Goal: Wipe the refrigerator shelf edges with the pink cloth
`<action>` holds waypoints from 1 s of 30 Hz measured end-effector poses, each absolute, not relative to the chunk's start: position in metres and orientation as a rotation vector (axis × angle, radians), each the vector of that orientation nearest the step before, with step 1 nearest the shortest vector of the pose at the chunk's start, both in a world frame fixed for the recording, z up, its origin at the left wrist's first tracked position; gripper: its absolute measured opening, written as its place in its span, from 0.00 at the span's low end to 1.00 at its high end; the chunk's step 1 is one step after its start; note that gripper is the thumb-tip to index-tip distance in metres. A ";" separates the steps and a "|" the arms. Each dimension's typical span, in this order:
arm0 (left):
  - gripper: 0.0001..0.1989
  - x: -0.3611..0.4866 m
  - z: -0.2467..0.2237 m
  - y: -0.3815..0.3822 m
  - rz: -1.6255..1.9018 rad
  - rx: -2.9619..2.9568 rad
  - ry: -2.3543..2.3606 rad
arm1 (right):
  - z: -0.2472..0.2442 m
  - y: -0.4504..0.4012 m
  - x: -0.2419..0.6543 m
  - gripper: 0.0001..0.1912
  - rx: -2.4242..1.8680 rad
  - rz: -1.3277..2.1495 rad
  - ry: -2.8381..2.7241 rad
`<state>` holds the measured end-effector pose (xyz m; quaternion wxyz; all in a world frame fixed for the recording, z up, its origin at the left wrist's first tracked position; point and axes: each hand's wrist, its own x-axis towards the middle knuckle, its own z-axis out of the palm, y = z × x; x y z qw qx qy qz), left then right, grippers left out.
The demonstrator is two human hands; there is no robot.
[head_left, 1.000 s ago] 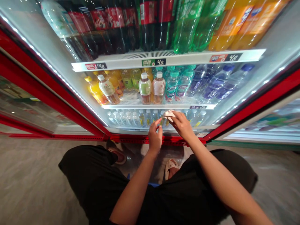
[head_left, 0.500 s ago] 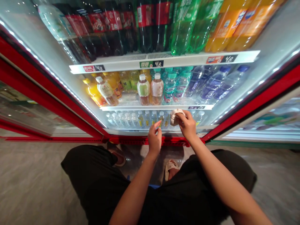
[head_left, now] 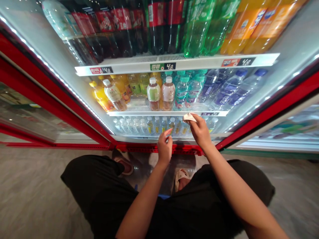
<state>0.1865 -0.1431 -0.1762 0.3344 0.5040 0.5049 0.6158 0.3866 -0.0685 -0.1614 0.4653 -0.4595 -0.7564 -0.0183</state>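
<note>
My right hand (head_left: 200, 128) grips a bunched white cloth (head_left: 189, 117), its fingers closed on it. The cloth is at the front edge of the middle shelf (head_left: 154, 113), just left of a dark price label (head_left: 209, 114); whether it presses on the edge I cannot tell. My left hand (head_left: 164, 148) is held lower and further left, in front of the bottom row of small bottles (head_left: 157, 124). Its fingers are partly bent, index finger and thumb apart, with nothing visible in them.
Large cola bottles (head_left: 122, 30), green bottles (head_left: 199, 30) and orange soda bottles (head_left: 243, 28) fill the top shelf (head_left: 134, 66). Tea bottles (head_left: 154, 94) and blue-capped bottles (head_left: 230, 88) stand on the middle one. Red frames (head_left: 82, 127) flank the cooler; my knees are spread before it.
My right hand has lifted slightly with the cloth, which now sits higher, at the shelf edge, and looks more folded. The left hand stays nearly in place.
</note>
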 end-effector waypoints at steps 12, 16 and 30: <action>0.19 0.184 -0.172 -0.143 1.578 1.310 1.331 | -0.152 -0.058 0.392 0.26 -1.011 -0.583 -1.797; 0.19 0.186 -0.172 -0.143 1.573 1.329 1.318 | -0.151 -0.063 0.391 0.19 -1.086 -0.558 -1.867; 0.18 0.187 -0.171 -0.142 1.562 1.320 1.319 | -0.156 -0.066 0.387 0.14 -1.245 -0.509 -1.685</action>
